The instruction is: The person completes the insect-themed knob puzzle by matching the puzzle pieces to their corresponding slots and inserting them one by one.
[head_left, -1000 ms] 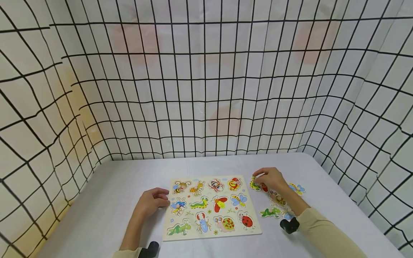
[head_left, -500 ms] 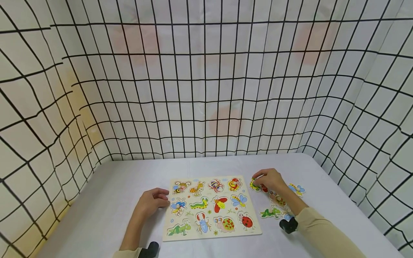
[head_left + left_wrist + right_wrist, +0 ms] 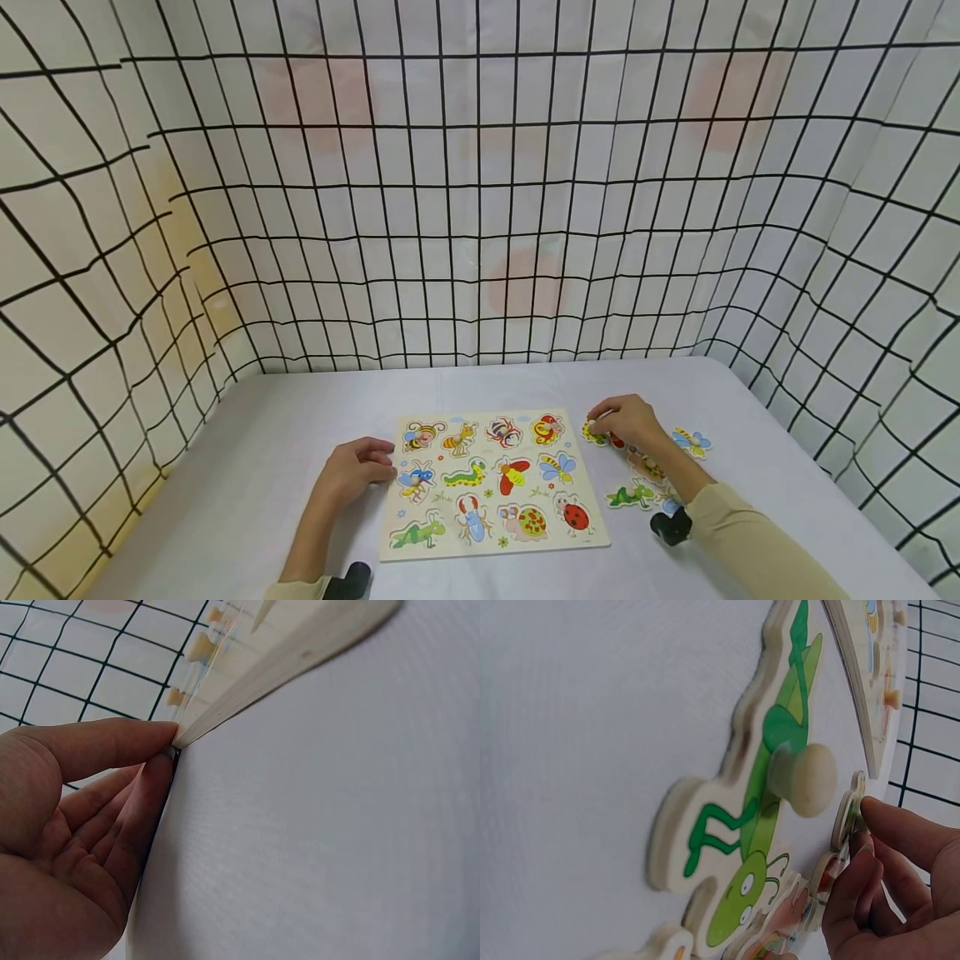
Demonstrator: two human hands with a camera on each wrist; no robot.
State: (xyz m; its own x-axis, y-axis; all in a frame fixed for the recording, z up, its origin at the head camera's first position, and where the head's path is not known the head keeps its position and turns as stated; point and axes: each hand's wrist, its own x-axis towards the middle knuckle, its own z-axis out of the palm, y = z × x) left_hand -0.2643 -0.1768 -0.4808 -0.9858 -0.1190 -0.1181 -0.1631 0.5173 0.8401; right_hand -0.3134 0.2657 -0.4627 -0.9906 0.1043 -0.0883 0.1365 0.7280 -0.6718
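Note:
In the head view, a wooden insect puzzle board [image 3: 442, 553] lies flat on the white table. My left hand [image 3: 352, 471] is at the board's left edge; in the left wrist view its thumb and finger [image 3: 150, 739] tips touch that edge. Right of the board, my right hand [image 3: 630, 419] pinches a yellow-green caterpillar puzzle piece [image 3: 592, 433], which appears to be at table level. Its knob is mostly hidden by my fingers. A grasshopper piece [image 3: 761, 825] with a round knob lies nearest the right wrist camera.
Near my right forearm lie a blue-winged dragonfly piece [image 3: 692, 442], a snail piece [image 3: 647, 467] and a partly covered blue piece [image 3: 671, 503]. A red piece [image 3: 617, 438] shows under my right hand. Black grid netting [image 3: 480, 233] encloses the table's back and sides.
My right hand has lowered very slightly toward me, still at the caterpillar piece. The left hand and the board keep their places; the whole view shifts slightly.

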